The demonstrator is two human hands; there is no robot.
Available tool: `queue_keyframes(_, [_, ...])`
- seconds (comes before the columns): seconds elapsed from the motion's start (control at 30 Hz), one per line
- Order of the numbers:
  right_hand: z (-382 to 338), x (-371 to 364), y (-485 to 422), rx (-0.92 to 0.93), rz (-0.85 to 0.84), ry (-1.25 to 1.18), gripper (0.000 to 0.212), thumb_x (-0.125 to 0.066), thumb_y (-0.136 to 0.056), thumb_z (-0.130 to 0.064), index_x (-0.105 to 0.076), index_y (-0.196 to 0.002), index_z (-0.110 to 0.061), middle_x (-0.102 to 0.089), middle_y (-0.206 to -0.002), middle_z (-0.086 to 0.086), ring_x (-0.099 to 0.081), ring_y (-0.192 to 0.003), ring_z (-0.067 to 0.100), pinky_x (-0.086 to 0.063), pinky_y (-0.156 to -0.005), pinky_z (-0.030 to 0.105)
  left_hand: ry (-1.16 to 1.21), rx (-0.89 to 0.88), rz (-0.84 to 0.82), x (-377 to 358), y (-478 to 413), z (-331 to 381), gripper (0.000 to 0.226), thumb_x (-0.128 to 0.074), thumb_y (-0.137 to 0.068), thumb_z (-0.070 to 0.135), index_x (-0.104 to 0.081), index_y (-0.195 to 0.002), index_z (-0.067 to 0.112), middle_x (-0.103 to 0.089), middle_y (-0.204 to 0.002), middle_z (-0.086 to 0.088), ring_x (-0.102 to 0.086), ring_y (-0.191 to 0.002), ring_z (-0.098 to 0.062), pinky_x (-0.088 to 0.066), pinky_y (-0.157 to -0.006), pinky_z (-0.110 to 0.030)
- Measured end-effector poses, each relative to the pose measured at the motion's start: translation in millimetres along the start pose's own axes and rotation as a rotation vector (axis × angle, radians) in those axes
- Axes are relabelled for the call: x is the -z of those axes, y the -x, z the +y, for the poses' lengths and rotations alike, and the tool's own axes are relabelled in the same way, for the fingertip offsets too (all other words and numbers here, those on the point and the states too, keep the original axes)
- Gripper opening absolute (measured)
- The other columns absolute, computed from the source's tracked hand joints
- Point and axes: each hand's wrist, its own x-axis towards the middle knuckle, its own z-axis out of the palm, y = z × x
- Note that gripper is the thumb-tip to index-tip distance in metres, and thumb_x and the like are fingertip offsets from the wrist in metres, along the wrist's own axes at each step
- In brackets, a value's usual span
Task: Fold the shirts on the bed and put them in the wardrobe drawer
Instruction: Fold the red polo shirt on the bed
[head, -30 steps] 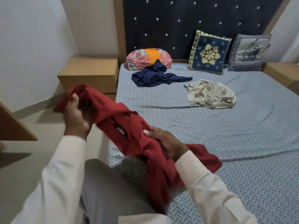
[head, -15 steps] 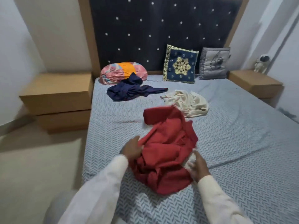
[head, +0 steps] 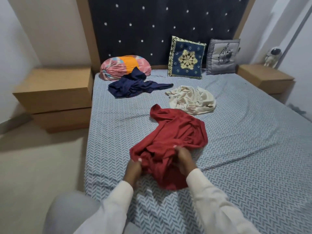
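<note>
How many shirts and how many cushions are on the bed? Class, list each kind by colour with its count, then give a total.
Shirts: 3 (red shirt, navy shirt, cream shirt)
Cushions: 3 (pink and orange bolster, blue cushion, grey cushion)
Total: 6
</note>
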Motion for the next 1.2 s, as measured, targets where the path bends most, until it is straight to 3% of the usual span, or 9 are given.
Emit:
queue_keyframes(0.1, [-42.0, 29.5, 6.6, 0.082, 0.032, -0.485, 0.021, -0.045, -0.097, -0.017, -0.064, -0.088, -0.011, -0.07, -0.063, 0.005, -0.066, -0.051, 0.017, -0.055, -0.047, 0.027, 0.374, -0.061, 0.017, 10.6, 19.5, 93.2, 0.025, -0.04, -0.101, 0.018, -0.063, -0.102, 0.006, -0.069, -0.095, -0.018, -0.068, -0.082, -0.027, -0.056, -0.081, -0.043])
queue_keyframes(0.33, [-75.2, 125.1, 7.6, 0.17, 0.074, -0.541, 0.038, -0.048, -0.086, -0.012, -0.062, -0.121, -0.005, -0.073, -0.104, 0.016, -0.073, -0.084, 0.024, -0.061, -0.068, 0.032, 0.579, -0.398, 0.054, 89.4, 5.9, 248.3, 0.035, -0.045, -0.099, 0.044, -0.059, -0.105, 0.012, -0.071, -0.082, 0.0, -0.069, -0.073, -0.013, -0.058, -0.073, -0.032])
queue_keyframes(0.43, [-48.7, 140.3, 13.7, 0.06, 0.001, -0.335, 0.036, -0.04, -0.094, -0.01, -0.061, -0.124, -0.007, -0.073, -0.106, 0.015, -0.073, -0.083, 0.025, -0.061, -0.063, 0.035, 0.128, -0.382, 0.214, 107.9, -18.8, 213.2, 0.056, -0.053, -0.096, 0.046, -0.037, -0.139, 0.015, -0.058, -0.107, -0.002, -0.059, -0.084, -0.016, -0.051, -0.072, -0.03])
queue_keyframes(0.53, [-22.5, 137.8, 7.8, 0.01, 0.099, -0.357, 0.025, -0.044, -0.1, -0.018, -0.063, -0.113, -0.01, -0.076, -0.089, 0.007, -0.073, -0.069, 0.018, -0.061, -0.056, 0.036, -0.358, -0.256, 0.207, 102.1, -33.9, 117.8, 0.089, -0.078, -0.069, 0.059, -0.042, -0.137, 0.014, -0.06, -0.125, -0.019, -0.062, -0.109, -0.035, -0.051, -0.095, -0.049])
queue_keyframes(0.6, [-10.8, 139.0, 0.6, 0.06, 0.296, -0.422, 0.025, -0.049, -0.098, -0.019, -0.063, -0.117, -0.01, -0.075, -0.077, 0.002, -0.07, -0.059, 0.014, -0.058, -0.053, 0.027, -0.645, -0.252, 0.168, 84.1, -23.2, 59.2, 0.093, -0.084, -0.069, 0.045, -0.038, -0.143, 0.012, -0.053, -0.129, -0.023, -0.056, -0.116, -0.036, -0.046, -0.102, -0.046])
queue_keyframes(0.7, [-3.6, 159.0, -8.6, 0.249, 0.65, -0.389, 0.031, -0.055, -0.093, -0.021, -0.062, -0.118, -0.004, -0.068, -0.107, 0.01, -0.066, -0.077, 0.019, -0.054, -0.07, 0.028, -0.979, -0.264, 0.134, 51.4, 2.3, 15.1, 0.098, -0.081, -0.071, 0.041, -0.03, -0.15, 0.014, -0.041, -0.134, -0.023, -0.049, -0.121, -0.04, -0.042, -0.104, -0.042])
queue_keyframes(0.87, [-6.3, 178.3, -5.4, 0.27, 1.008, 0.018, 0.034, -0.047, -0.08, -0.02, -0.059, -0.109, -0.008, -0.061, -0.117, 0.025, -0.057, -0.107, 0.04, -0.043, -0.094, 0.042, -1.095, -0.249, 0.349, 38.6, 3.7, 7.7, 0.038, -0.06, -0.086, 0.025, -0.055, -0.123, 0.019, -0.041, -0.122, -0.019, -0.052, -0.106, -0.04, -0.046, -0.093, -0.042])
queue_keyframes(1.1, [17.9, 90.6, -6.8, 0.771, 0.579, 0.895, 0.043, -0.077, -0.07, -0.015, -0.062, -0.11, -0.011, -0.064, -0.11, 0.016, -0.056, -0.105, 0.035, -0.042, -0.094, 0.041, -0.449, -0.502, 0.262, 50.4, -1.4, 47.6, 0.02, -0.049, -0.092, 0.003, -0.057, -0.101, 0.019, -0.059, -0.1, -0.013, -0.058, -0.094, -0.03, -0.045, -0.086, -0.037])
queue_keyframes(1.2, [20.8, 39.9, -8.6, 0.754, 0.102, 1.094, 0.069, -0.078, -0.061, -0.044, -0.06, -0.124, -0.023, -0.062, -0.122, 0.004, -0.055, -0.115, 0.024, -0.044, -0.102, 0.043, -0.133, -0.566, 0.201, 53.9, 14.4, 84.0, 0.026, -0.047, -0.096, 0.003, -0.051, -0.095, 0.029, -0.054, -0.092, -0.006, -0.05, -0.079, -0.017, -0.041, -0.07, -0.03])
